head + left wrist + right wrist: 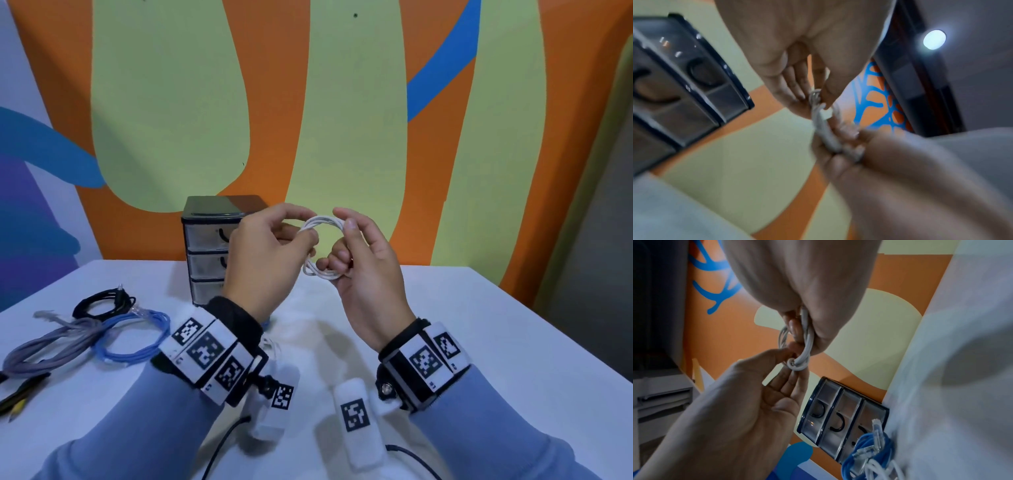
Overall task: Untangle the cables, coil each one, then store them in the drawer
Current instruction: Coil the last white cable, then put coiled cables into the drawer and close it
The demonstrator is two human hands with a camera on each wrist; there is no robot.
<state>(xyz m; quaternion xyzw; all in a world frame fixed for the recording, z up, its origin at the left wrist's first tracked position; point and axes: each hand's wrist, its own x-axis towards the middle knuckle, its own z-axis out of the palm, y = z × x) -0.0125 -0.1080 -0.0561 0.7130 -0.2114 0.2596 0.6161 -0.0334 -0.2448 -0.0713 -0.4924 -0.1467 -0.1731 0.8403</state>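
Staged recording corner in an office-like or studio room, not a home.

White table pushed against a wall mural of orange, pale green and blue shapes; small three-drawer desk organiser at the table's far edge by the wall; loose network cables, blue and grey, plus a black one, near the left edge; marker-tagged wristbands on both wrists; round ceiling light overhead.

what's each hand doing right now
Left hand: closed, pinching one side of the white cable coil.
Right hand: closed, gripping the coil's other side.
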